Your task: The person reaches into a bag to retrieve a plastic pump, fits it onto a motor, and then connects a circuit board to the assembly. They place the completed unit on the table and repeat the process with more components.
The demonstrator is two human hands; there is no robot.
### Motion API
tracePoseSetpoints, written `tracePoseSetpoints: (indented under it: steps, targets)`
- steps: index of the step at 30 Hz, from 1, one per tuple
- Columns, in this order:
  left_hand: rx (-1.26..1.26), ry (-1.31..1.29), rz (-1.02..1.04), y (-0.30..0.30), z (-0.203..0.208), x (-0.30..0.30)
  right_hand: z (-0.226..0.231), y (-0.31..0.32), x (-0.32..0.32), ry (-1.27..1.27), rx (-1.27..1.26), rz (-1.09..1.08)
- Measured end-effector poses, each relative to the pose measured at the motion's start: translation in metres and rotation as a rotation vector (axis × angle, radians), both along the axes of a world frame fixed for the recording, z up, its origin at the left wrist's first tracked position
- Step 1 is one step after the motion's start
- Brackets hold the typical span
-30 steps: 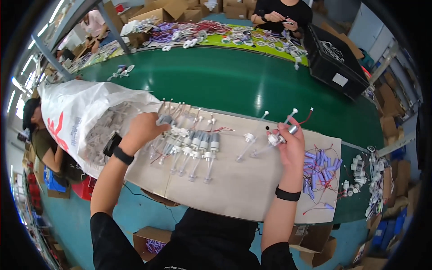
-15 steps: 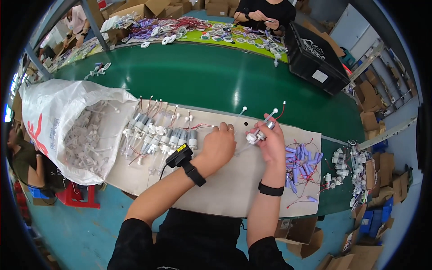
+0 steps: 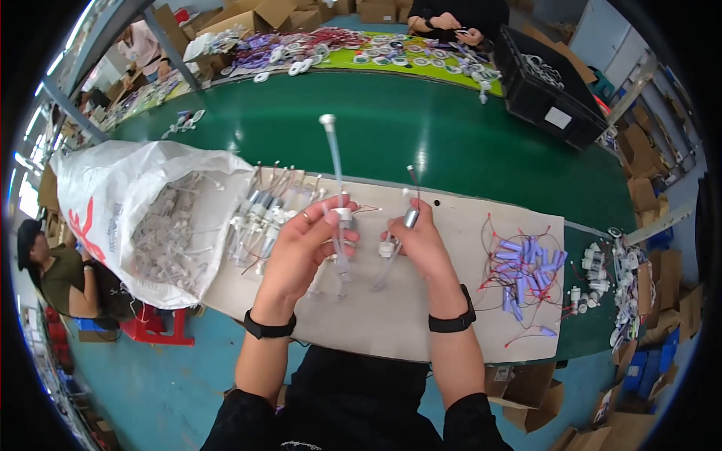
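Note:
My left hand is closed with its palm turned up, fingers around a small pump motor with a white end. A clear tube with a white tip stands up from it, and more clear tubing hangs below. To its right, my right hand pinches a second silver pump motor. That one has a white fitting, a clear tube slanting down and a dark wire pointing up. Rows of similar motors with wires lie on the beige board, left of my left hand.
A white woven sack full of clear tube parts lies open at the left. Purple wired cylinders are heaped on the board's right. More white motors lie beyond. Across the green table stands a black bin; a co-worker sits there.
My left hand has turned palm up and now shows a motor with its tube upright. The right hand has moved left and tipped its motor. The whole view has shifted slightly.

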State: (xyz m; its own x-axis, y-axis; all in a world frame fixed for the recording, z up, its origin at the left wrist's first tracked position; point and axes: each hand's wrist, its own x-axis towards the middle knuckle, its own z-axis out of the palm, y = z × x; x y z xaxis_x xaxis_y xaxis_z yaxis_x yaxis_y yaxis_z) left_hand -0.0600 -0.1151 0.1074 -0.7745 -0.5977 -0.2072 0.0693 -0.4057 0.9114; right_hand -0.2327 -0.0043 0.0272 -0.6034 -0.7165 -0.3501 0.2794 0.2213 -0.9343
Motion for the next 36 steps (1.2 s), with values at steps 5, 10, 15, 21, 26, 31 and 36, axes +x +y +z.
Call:
tracePoseSetpoints:
  steps: [5, 10, 15, 21, 26, 31, 36]
  targets:
    - [0.094, 0.130, 0.131, -0.014, -0.005, 0.043, -0.013, -0.017, 0.033, 0.335, 0.112, 0.098]
    - [0.146, 0.192, 0.182, -0.005, -0.009, 0.045, -0.005, 0.001, 0.025, 0.670, 0.243, 0.132]
    - [0.140, 0.314, 0.197, 0.032, -0.012, 0.040, -0.006, 0.007, 0.011, 1.037, 0.121, -0.138]
    - [0.245, 0.316, -0.068, 0.090, -0.066, 0.003, 0.076, 0.099, -0.010, 1.101, 0.080, -0.484]
    - [0.253, 0.021, -0.305, 0.116, -0.065, -0.010, 0.062, 0.271, -0.098, 1.391, 0.733, -0.638]
    - [0.247, 0.028, -0.282, 0.092, -0.054, 0.007, 0.046, 0.328, -0.118, 1.316, 1.137, -0.336]
    - [0.153, 0.093, -0.211, 0.071, -0.030, 0.024, 0.023, 0.335, -0.142, 1.185, 1.374, -0.152]
